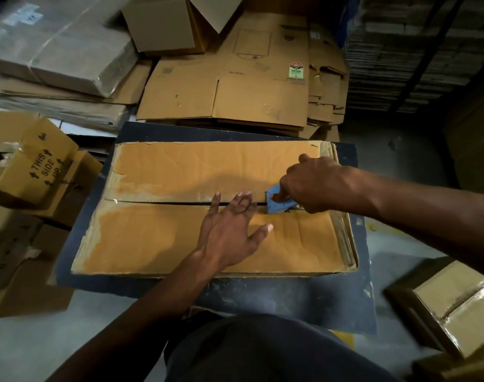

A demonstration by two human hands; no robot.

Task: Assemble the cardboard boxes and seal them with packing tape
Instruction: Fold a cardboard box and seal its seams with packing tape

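A: Why is the left hand (230, 224) spread flat on the box (207, 235)?

B: I'd say it pins the near flap so the seam (180, 202) stays closed. Fingers are straight and pressing, with the tips at the slit; that hand holds nothing.

A: And the right hand (309, 186)?

B: Its grip is curled around a blue tape dispenser (275, 202), which sits on the seam near the box's right end, just beside the left fingertips.

A: Where does the box lie?

B: Flat on the dark tabletop (290, 299), under both hands. The seam runs leftward from the dispenser and is still open there, so most of the taping looks undone.
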